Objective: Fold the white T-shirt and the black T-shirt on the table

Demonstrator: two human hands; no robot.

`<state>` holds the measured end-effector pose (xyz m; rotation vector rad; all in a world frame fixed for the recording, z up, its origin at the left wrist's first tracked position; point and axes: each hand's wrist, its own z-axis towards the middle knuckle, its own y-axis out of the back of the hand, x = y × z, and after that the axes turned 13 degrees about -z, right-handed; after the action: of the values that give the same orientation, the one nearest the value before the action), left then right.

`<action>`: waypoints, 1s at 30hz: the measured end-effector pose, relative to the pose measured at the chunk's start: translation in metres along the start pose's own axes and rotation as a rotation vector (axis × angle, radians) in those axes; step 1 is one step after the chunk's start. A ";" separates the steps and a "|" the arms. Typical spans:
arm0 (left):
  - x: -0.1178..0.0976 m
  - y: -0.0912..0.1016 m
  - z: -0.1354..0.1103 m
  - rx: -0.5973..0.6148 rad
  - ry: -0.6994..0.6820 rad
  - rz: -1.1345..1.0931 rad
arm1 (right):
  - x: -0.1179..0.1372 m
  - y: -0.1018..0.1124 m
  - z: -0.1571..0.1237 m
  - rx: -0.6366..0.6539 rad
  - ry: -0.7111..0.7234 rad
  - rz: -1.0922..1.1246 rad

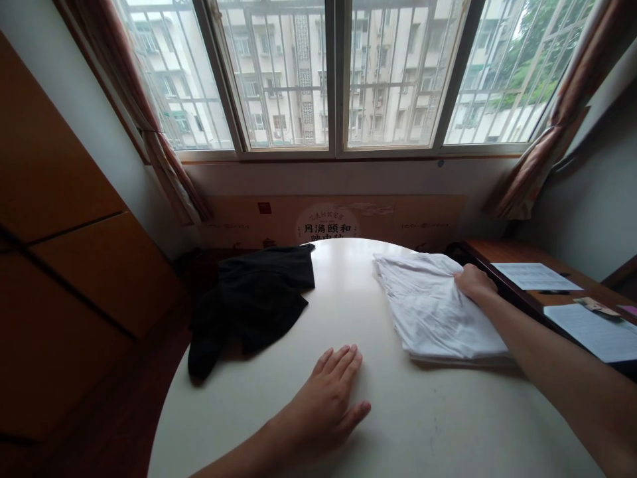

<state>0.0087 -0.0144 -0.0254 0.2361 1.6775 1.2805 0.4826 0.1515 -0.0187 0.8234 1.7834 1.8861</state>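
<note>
A round cream-coloured desk (pixel 398 425) fills the lower middle of the frame, under a wide barred window. The left hand (pixel 328 398) lies flat on the bare desktop at lower centre, palm down and fingers spread a little, holding nothing. The right hand (pixel 475 282) reaches out to centre right and rests on the far right edge of a folded white cloth garment (pixel 432 312), which lies flat on the right part of the desk. Its fingers curl onto the fabric, but whether they pinch it or only press on it cannot be told. A crumpled black cloth garment (pixel 253 299) lies at centre left, hanging over the desk's edge, well apart from both hands. The work in hand looks like handling the white piece; lifting it would call for a firm pinch on that edge.
</note>
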 end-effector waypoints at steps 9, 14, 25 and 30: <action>-0.004 0.006 0.002 0.000 0.017 0.040 | 0.090 -0.032 -0.112 -0.028 0.503 -0.157; -0.010 0.011 0.003 0.036 0.047 0.021 | 0.099 -0.036 -0.160 0.019 0.684 -0.233; -0.006 0.014 0.007 -0.102 -0.045 -0.022 | 0.078 -0.030 -0.288 -0.053 1.049 -0.176; 0.025 0.061 0.004 -0.615 0.092 0.071 | 0.079 -0.035 -0.310 -0.078 1.032 -0.019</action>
<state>-0.0244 0.0306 0.0108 -0.1360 1.2789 1.8133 0.2139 -0.0244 -0.0442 -0.3091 2.1658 2.5748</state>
